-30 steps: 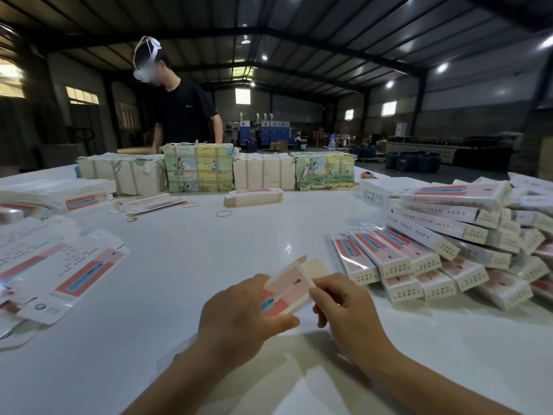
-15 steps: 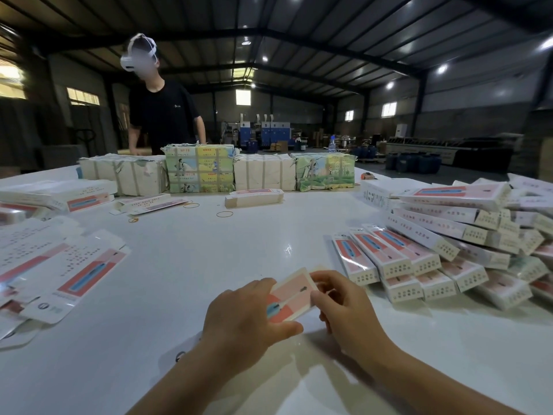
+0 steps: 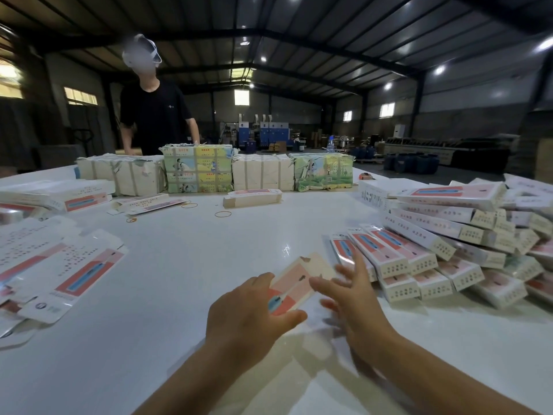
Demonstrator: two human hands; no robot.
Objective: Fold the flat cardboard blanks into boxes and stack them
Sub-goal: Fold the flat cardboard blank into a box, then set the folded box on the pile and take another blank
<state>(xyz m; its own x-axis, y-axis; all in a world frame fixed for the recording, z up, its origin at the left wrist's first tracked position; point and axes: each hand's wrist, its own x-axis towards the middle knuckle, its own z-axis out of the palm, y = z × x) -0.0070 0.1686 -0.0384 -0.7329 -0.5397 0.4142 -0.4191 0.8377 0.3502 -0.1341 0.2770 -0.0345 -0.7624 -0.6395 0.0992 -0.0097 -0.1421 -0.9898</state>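
Note:
My left hand (image 3: 250,313) grips a pink and white carton (image 3: 294,284) above the white table (image 3: 185,265), thumb under its near end, its far flap standing open. My right hand (image 3: 348,290) is beside the carton's right edge with fingers spread and blurred, holding nothing. Flat printed blanks (image 3: 59,265) lie fanned out at the left. A pile of folded boxes (image 3: 443,244) fills the right side, stacked in leaning rows.
Wrapped bundles (image 3: 197,169) stand in a row across the far side, with a person in a black shirt (image 3: 155,115) behind them. One folded box (image 3: 253,197) and rubber bands (image 3: 223,214) lie mid-table. More blanks (image 3: 74,196) sit far left.
My right hand has let go of the carton and opened, fingers spreading to the right. The carton's far flap now stands open. The person behind the bundles has straightened up.

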